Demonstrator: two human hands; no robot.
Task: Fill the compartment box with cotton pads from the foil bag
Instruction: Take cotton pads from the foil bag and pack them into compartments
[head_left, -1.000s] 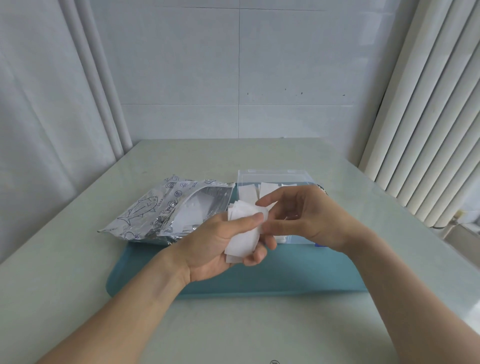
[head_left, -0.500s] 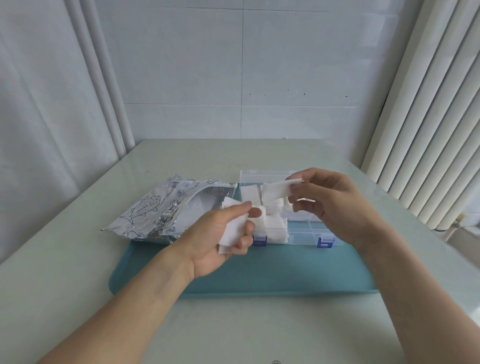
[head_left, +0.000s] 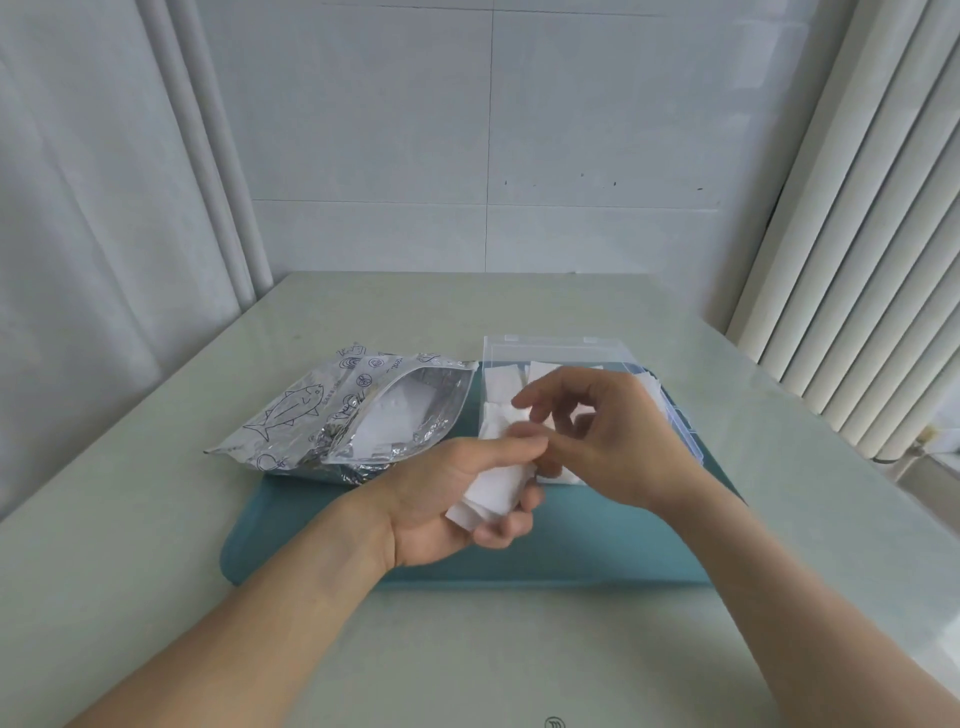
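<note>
White cotton pads (head_left: 493, 491) sit stacked in the left hand (head_left: 457, 499), fingers curled round them, over the teal tray (head_left: 311, 545).
Right hand (head_left: 608, 436) reaches the stack's top; pinching or not, I can't tell. Clear compartment box (head_left: 675, 410) at 12 o'clock behind it, pads inside; foil bag (head_left: 332, 415) gapes at 10 o'clock.

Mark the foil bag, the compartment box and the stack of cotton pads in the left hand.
foil bag (head_left: 311, 415): head view, on the printed fish on its upper face.
compartment box (head_left: 550, 347): head view, on the clear raised lid at the back.
stack of cotton pads (head_left: 493, 491): head view, on the white face showing between thumb and fingers of the left hand (head_left: 447, 504).
</note>
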